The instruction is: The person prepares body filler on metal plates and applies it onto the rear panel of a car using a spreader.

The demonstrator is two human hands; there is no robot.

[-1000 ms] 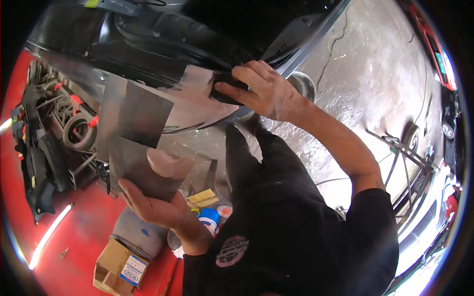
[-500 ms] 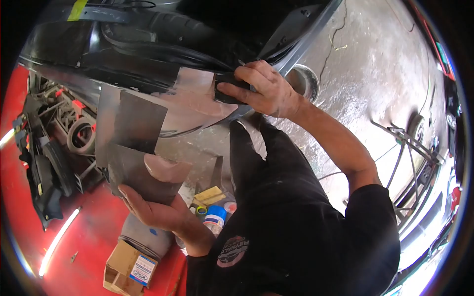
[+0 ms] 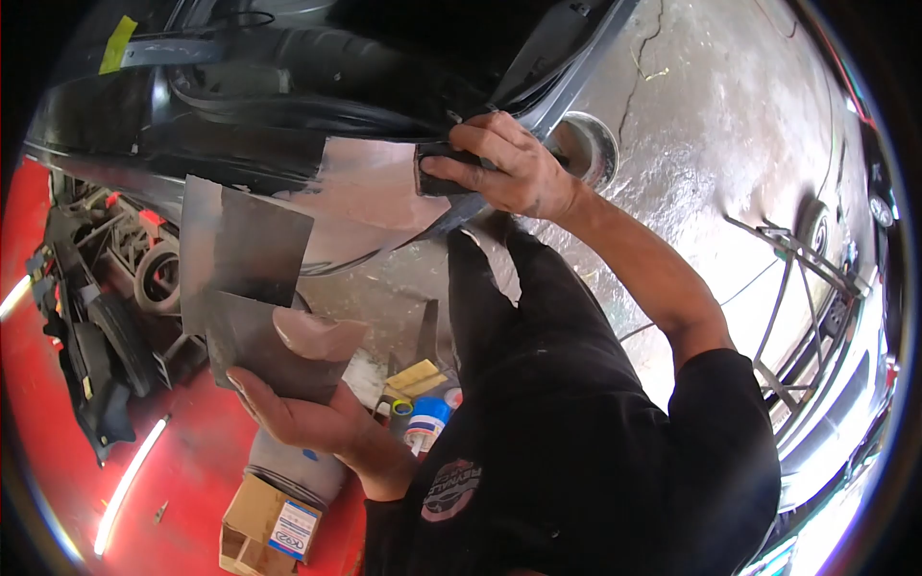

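My right hand [image 3: 519, 173] pinches a dark flat filler spreader [image 3: 434, 187] against the car's body panel, at the right end of a patch of pinkish body filler [image 3: 370, 187]. Fingers hide part of the spreader. Lower left, my left hand [image 3: 303, 418] grips a dark flat plate [image 3: 269, 360] from below, its thumb along the near edge. A thick smear of pinkish filler [image 3: 322, 336] lies on that plate. Just beyond it stands a larger grey sheet [image 3: 267, 240], overlapping the plate; how the two are joined I cannot tell.
Below my left arm are a cardboard box [image 3: 259, 523], a blue-capped can [image 3: 427, 418], a yellow block [image 3: 415, 377] and a tape roll [image 3: 401, 407]. A round container [image 3: 595, 154] stands on the floor behind my right hand. Metal stand [image 3: 797, 259] at right; car parts [image 3: 115, 288] at left.
The view has shifted, so the car panel appears further left. My right hand and the spreader have slid right along the panel, exposing more filler. My left hand still holds the plate.
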